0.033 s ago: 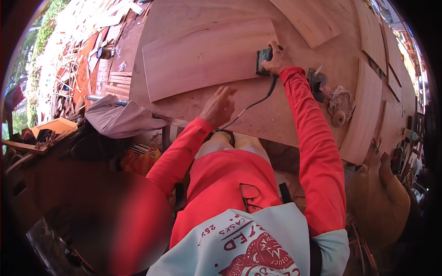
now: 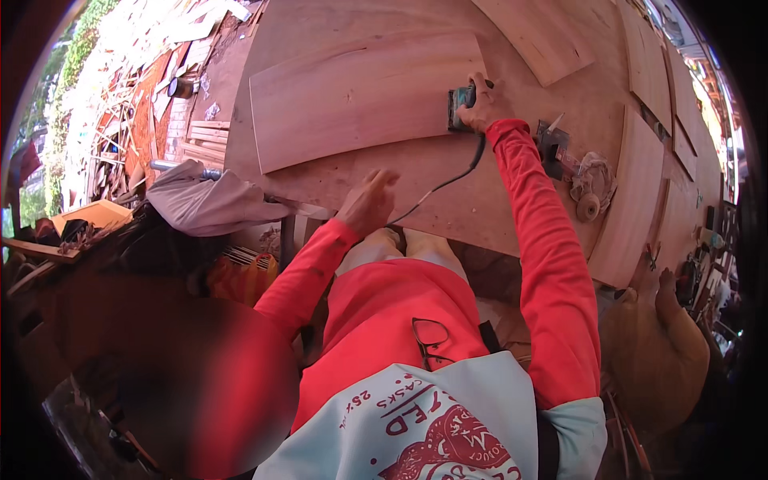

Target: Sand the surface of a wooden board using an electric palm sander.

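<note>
My right hand point(image 2: 478, 106) is closed over the top of a teal and black electric sander point(image 2: 458, 107). The sander rests at the right end of a long pale wooden board point(image 2: 360, 92), and its dark cord point(image 2: 448, 180) runs down toward my body. My left hand point(image 2: 368, 202) hovers over the near edge of the work table point(image 2: 448, 208), below the board. Its fingers are loosely bent with nothing in them, and it touches neither the board nor the sander.
Right of my forearm lie a dark metal tool point(image 2: 552, 142) and a tape roll point(image 2: 588, 208) with crumpled plastic. More boards point(image 2: 628, 200) line the right side, near another person point(image 2: 656, 352). A pale cloth point(image 2: 210, 202) hangs at the table's left corner; scrap wood point(image 2: 120, 112) lies beyond.
My left hand has drawn back a little toward my body and left, away from the board, its fingers more bent. The sander and right hand look almost unmoved.
</note>
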Demonstrator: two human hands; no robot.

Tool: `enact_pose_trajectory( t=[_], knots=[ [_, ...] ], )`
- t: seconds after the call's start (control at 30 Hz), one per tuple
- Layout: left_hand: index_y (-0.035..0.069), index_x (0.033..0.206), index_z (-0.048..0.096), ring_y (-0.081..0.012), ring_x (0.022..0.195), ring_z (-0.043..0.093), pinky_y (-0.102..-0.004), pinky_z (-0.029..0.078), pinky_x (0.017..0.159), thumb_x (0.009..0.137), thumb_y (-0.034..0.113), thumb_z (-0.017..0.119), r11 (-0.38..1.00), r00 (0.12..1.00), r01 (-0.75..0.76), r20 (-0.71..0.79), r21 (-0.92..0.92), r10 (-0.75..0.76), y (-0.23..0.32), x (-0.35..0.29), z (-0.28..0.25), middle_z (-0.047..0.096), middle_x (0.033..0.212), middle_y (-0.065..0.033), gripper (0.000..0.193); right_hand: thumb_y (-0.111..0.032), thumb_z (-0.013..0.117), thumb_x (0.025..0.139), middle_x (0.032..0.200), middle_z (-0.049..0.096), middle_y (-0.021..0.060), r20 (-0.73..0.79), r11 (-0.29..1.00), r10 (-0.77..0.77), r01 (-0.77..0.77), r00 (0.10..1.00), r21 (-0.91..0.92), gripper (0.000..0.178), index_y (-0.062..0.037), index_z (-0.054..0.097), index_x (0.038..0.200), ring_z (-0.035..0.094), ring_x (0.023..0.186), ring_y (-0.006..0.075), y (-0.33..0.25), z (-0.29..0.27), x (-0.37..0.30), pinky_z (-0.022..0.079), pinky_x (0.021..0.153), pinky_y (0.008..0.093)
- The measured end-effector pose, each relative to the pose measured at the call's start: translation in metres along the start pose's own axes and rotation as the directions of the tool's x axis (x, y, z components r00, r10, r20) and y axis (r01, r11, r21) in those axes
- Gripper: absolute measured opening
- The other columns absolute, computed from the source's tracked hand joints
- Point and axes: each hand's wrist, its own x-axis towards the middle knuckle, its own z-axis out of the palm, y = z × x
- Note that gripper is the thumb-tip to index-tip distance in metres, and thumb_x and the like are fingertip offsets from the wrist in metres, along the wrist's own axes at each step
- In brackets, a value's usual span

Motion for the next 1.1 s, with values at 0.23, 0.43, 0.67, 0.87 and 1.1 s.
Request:
enact_pose_trajectory(
  t=[0.23, 0.43, 0.67, 0.87, 1.1],
  knots=[
    [0.004, 0.109, 0.064, -0.0396, 0.097, 0.068, -0.0455, 0.055, 0.083, 0.082, 0.016, 0.063, 0.764, 0.801, 0.591, -0.080, 0.258, -0.593, -0.211, -0.278, 0.032, 0.070, 0.102, -0.0207, 0.030, -0.032, 0.074, 0.079, 0.117, 0.055, 0.0223, -0.237, 0.974, -0.103, 0.146, 0.966, 0.172, 0.050, -0.0131, 0.053, 0.120, 0.065, 0.092, 0.0450, -0.032, 0.047, -0.021, 0.055, 0.075, 0.0513],
    [0.001, 0.108, 0.071, -0.0294, 0.089, 0.073, -0.0392, 0.057, 0.079, 0.077, 0.021, 0.070, 0.232, 0.219, 0.967, -0.127, -0.104, -0.967, -0.267, -0.411, 0.062, 0.074, 0.098, -0.0178, 0.037, -0.039, 0.072, 0.080, 0.109, 0.055, 0.0184, -0.250, 0.989, -0.142, 0.150, 0.958, 0.013, 0.048, -0.0153, 0.055, 0.118, 0.067, 0.086, 0.0406, -0.095, 0.044, -0.043, 0.055, 0.072, 0.0511],
    [0.000, 0.115, 0.063, -0.0285, 0.076, 0.072, -0.0396, 0.061, 0.065, 0.086, 0.006, 0.062, 0.444, 0.410, 0.731, -0.185, -0.519, -0.893, -0.316, -0.411, 0.109, 0.070, 0.101, -0.0158, 0.030, -0.044, 0.071, 0.080, 0.109, 0.054, 0.0186, -0.206, 0.970, -0.240, 0.243, 0.949, -0.010, 0.049, -0.0152, 0.055, 0.116, 0.068, 0.084, 0.0416, -0.170, 0.062, -0.045, 0.056, 0.070, 0.0505],
    [0.003, 0.121, 0.057, -0.0226, 0.071, 0.073, -0.0344, 0.061, 0.057, 0.090, 0.005, 0.058, 0.341, 0.405, 0.668, -0.063, -0.661, -0.912, -0.272, -0.349, 0.086, 0.067, 0.099, -0.0134, 0.031, -0.044, 0.070, 0.080, 0.110, 0.054, 0.0188, -0.219, 0.966, -0.258, 0.254, 0.941, -0.048, 0.050, -0.0144, 0.056, 0.118, 0.068, 0.083, 0.0412, -0.203, 0.074, -0.050, 0.057, 0.071, 0.0504],
    [0.002, 0.122, 0.056, -0.0242, 0.074, 0.073, -0.0357, 0.061, 0.059, 0.091, 0.006, 0.058, 0.299, 0.388, 0.710, 0.001, -0.638, -0.921, -0.280, -0.362, 0.077, 0.066, 0.104, -0.0157, 0.032, -0.042, 0.070, 0.079, 0.110, 0.055, 0.0192, -0.206, 0.979, -0.206, 0.200, 0.957, -0.046, 0.050, -0.0142, 0.056, 0.118, 0.068, 0.085, 0.0416, -0.183, 0.065, -0.049, 0.056, 0.073, 0.0515]
  ],
)
